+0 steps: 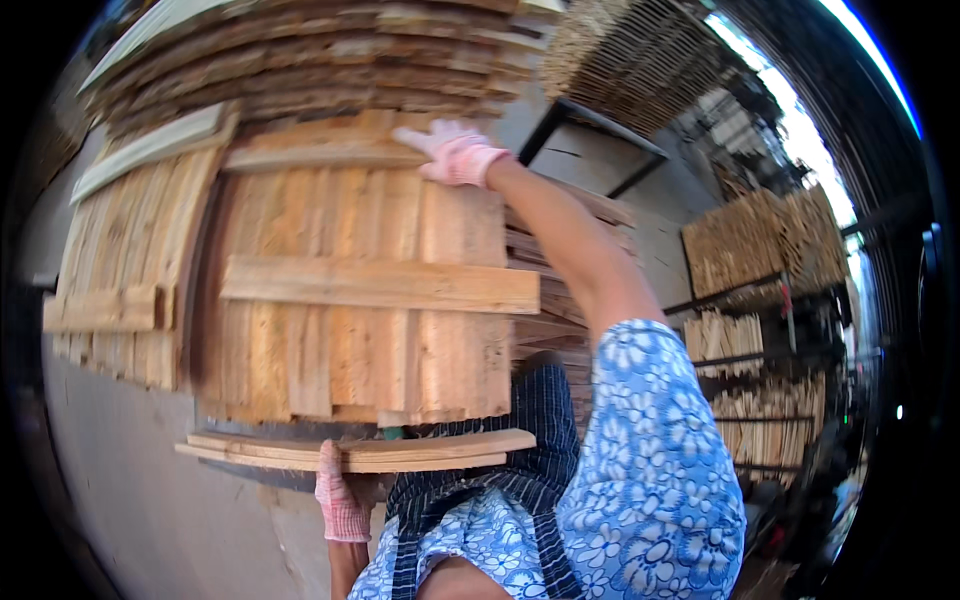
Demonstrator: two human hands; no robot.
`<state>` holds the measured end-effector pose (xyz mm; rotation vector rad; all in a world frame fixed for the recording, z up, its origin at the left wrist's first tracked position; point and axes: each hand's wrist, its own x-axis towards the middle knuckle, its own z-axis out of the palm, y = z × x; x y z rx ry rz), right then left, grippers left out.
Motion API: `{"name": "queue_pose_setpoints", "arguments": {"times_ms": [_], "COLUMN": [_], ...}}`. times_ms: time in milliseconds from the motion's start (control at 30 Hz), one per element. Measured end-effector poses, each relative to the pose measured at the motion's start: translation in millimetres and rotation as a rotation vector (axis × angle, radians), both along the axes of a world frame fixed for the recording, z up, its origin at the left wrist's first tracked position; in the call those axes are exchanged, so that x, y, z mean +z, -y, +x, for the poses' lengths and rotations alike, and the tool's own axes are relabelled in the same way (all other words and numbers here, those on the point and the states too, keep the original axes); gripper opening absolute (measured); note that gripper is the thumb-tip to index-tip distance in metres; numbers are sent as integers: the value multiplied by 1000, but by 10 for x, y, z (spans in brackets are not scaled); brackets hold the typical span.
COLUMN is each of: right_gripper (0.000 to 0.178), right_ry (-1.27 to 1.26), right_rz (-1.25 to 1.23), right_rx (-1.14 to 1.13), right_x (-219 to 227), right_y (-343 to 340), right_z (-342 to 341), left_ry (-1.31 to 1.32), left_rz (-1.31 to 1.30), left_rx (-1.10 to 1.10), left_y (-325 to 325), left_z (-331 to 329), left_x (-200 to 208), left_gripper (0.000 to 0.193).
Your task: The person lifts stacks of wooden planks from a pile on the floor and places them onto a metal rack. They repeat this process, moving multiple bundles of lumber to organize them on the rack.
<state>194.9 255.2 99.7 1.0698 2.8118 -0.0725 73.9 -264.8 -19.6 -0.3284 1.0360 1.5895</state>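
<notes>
My left hand [342, 500], in a pink knitted glove, grips a small bundle of long thin wooden slats [430, 452] close to my body, thumb over the top. At the far edge of a block of upright-grained boards [345, 355], my right hand [455, 152] in a matching glove reaches out with fingers apart. Its fingertips lie at the right end of a crosswise slat [320, 157]; whether they press on it I cannot tell. Another crosswise slat [380, 285] rests over the middle of the boards, its right end sticking out past them.
A second group of boards [125, 250] with slats across it lies to the left. Behind rises a tall stack of rough planks [300, 60]. Further stacked wood [765, 245] and metal racks stand at the right, with a dark metal frame [600, 125] behind my right arm.
</notes>
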Motion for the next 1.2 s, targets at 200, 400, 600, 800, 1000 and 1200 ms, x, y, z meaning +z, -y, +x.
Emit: {"name": "queue_pose_setpoints", "arguments": {"times_ms": [200, 400, 600, 800, 1000, 1200], "right_gripper": [50, 66, 93, 73, 72, 72], "right_ry": [154, -225, -82, -311, -167, -130], "right_rz": [218, -561, -940, -536, 137, 71], "right_rx": [172, 515, 351, 266, 187, 174], "right_x": [475, 746, 749, 635, -286, -200], "right_y": [760, 3005, 3438, 3400, 3283, 3173], "right_z": [-339, -83, 224, 1085, 1647, 1634], "left_ry": [-134, -124, -215, -646, -1382, -2605], "left_rz": [163, 142, 433, 58, 376, 569], "left_rx": [-99, 72, 67, -828, -1249, -518], "left_y": [-322, 37, -25, -261, -481, -1197], "left_z": [-49, -81, 177, 230, 448, -266], "left_x": [-43, 360, 1025, 1357, 1164, 847], "left_gripper": [78, 77, 77, 73, 58, 83]}}
